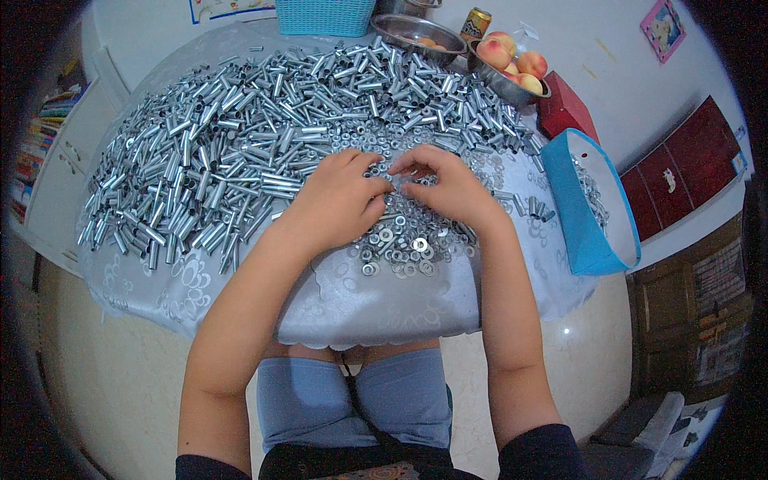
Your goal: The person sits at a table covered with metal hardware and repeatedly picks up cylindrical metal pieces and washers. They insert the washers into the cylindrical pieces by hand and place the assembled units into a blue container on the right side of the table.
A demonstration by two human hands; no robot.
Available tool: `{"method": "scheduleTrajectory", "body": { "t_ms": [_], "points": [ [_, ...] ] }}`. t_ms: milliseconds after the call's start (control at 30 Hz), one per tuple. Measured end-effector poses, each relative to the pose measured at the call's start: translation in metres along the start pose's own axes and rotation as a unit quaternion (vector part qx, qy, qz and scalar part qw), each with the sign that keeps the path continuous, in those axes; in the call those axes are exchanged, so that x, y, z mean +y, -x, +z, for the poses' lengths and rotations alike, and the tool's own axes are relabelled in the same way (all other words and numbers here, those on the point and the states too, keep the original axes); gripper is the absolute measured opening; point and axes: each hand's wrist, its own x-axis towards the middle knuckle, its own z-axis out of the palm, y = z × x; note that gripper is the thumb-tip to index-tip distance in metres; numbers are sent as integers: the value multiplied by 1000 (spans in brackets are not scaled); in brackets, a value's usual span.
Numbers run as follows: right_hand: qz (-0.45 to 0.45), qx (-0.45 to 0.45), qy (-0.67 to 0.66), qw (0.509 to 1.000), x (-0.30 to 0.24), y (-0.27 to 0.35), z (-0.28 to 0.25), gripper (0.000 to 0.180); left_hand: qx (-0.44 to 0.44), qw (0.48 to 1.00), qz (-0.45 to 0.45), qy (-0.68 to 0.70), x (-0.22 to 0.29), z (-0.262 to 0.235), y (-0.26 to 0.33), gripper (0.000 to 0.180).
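Note:
My left hand (340, 196) and my right hand (448, 186) are close together over a heap of small metal nuts and washers (408, 240) on the table. The left hand's fingers are bent, with their tips pressed close; whatever they hold is too small to name. Curled fingers and thumb of the right hand face the left fingertips, and anything between them is also too small to make out. Left of and beyond my hands spreads a wide pile of silver metal sleeves (232, 136). A few loose sleeves (534, 208) lie right of my right wrist.
A blue fabric bin (572, 208) with metal parts inside stands at the right edge. Behind it are a dark red box (568, 108), a steel bowl of peaches (516, 92), another steel bowl (392, 30), a can (476, 24) and a light blue basket (324, 18). A silvery patterned cloth (384, 308) covers the table.

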Motion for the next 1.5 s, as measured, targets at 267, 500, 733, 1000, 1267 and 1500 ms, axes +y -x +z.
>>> {"method": "scheduleTrajectory", "body": {
  "t_ms": [267,500,733,1000,1267,1500],
  "points": [
    [10,-17,3,1000,-2,0,2,24,-43,999,-18,-7,2,-3,0,26],
    [11,-19,-6,1000,-3,0,2,25,0,1000,-7,-10,0,3,1,24],
    [6,-25,-2,1000,-2,0,3,29,13,1000,-1,-19,0,3,2,23],
    [32,-33,-50,998,-2,-2,11,39,-1,998,-54,-41,-6,-9,-1,23],
    [32,-38,-64,997,0,-2,11,37,2,998,-53,-39,-5,-8,-2,21],
    [45,-46,-68,996,1,-3,11,35,11,998,-51,-31,-6,-9,-1,20]
  ]
}}
